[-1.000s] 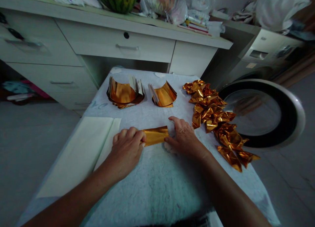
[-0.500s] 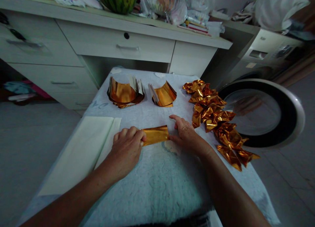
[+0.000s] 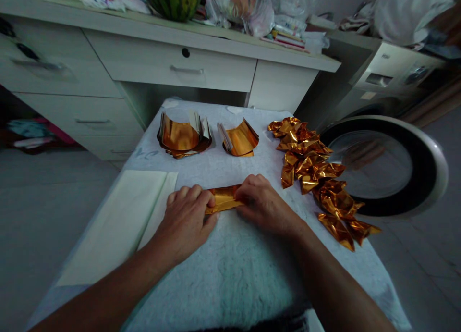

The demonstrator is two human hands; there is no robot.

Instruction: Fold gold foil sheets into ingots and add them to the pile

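The left hand [image 3: 190, 212] was closed, its fingers curled and its thumb low beside them, grasping the left end of one gold foil strip [image 3: 226, 198] near the center of the frame. The right hand [image 3: 261, 202], slightly blurred, was mostly closed too, its bent fingers gripping the strip's right end. The foil lay nearly level between them, with its middle exposed and a crease running along it. Both hands were low over the patterned cloth [image 3: 230, 274], backs upward; the left forearm reached in from the lower left of the frame, the right forearm from the lower right. Two curled foil stacks stood above the hands: the larger stack [image 3: 180, 136] left of center, the smaller stack [image 3: 243, 137] just to its right, apart from it. The sheets in each could not be counted. One row of crumpled foil pieces [image 3: 313, 168] ran down the right side of the cloth, overlapping too much for a sure count. Pale paper [image 3: 115, 226] with one lengthwise line lay at left, partly behind the left forearm. One watermelon [image 3: 173, 0] sat on the counter [image 3: 223, 43] at the top, and one round door [image 3: 437, 173] stood open at right.
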